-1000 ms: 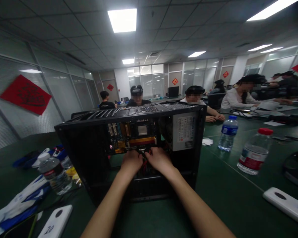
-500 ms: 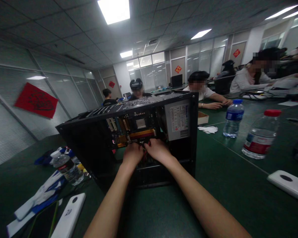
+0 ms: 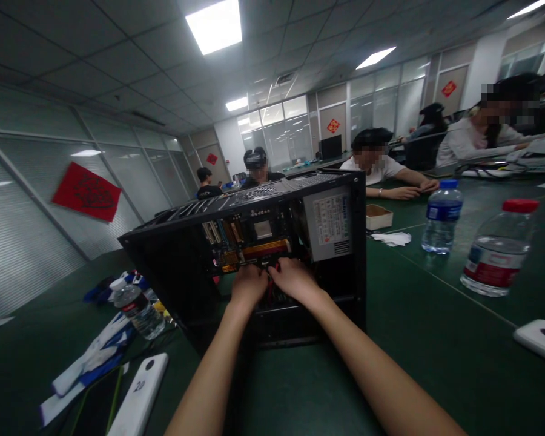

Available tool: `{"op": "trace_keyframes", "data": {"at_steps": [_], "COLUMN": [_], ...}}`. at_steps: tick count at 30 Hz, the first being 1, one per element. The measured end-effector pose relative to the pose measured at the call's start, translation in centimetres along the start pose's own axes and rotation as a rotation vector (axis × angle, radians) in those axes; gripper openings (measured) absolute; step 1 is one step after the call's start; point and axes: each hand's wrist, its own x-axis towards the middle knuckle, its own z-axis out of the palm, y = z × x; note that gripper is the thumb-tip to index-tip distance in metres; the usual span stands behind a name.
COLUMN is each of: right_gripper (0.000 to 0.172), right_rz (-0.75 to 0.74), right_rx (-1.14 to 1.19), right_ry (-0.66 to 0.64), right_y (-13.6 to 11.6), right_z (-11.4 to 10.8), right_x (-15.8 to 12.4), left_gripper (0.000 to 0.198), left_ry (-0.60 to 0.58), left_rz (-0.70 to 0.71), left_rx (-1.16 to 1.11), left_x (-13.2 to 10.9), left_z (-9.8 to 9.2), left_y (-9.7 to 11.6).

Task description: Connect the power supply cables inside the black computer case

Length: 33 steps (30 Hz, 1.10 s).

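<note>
A black computer case (image 3: 163,272) stands on the green table with its side open towards me. Inside it are a motherboard (image 3: 222,239), a memory slot strip in red and yellow (image 3: 267,248) and a silver power supply (image 3: 330,227). Both hands reach into the case below the motherboard. My left hand (image 3: 249,284) is closed, its fingertips curled at the lower edge of the board. Close beside it, my right hand (image 3: 293,280) is closed near thin red wires (image 3: 271,290). What the fingers of either hand pinch is hidden.
On the left are a water bottle (image 3: 138,309), gloves (image 3: 95,351), a phone (image 3: 97,399) and a white device (image 3: 140,393). To the right stand a blue-capped bottle (image 3: 442,218) and a red-capped bottle (image 3: 497,248), near a small box (image 3: 379,218). Several people sit beyond.
The whole view has shifted slightly, so the case and table items appear further right. Both hands stay in nearly the same place inside the case.
</note>
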Motion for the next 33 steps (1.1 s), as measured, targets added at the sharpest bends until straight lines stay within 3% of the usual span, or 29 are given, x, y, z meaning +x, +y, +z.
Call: {"op": "trace_keyframes", "data": {"at_steps": [33], "right_gripper": [0.046], "right_rz": [0.061], "right_rx": [-0.012], "right_ry": [-0.115], "right_y": [-0.09], "right_z": [0.07], "right_x": [-0.03], "left_gripper": [0.038], "left_ry": [-0.003], "left_rz": [0.003], "left_rx": [0.049], "left_x": [-0.56], "left_z": [-0.56], "left_y": [0.65]}}
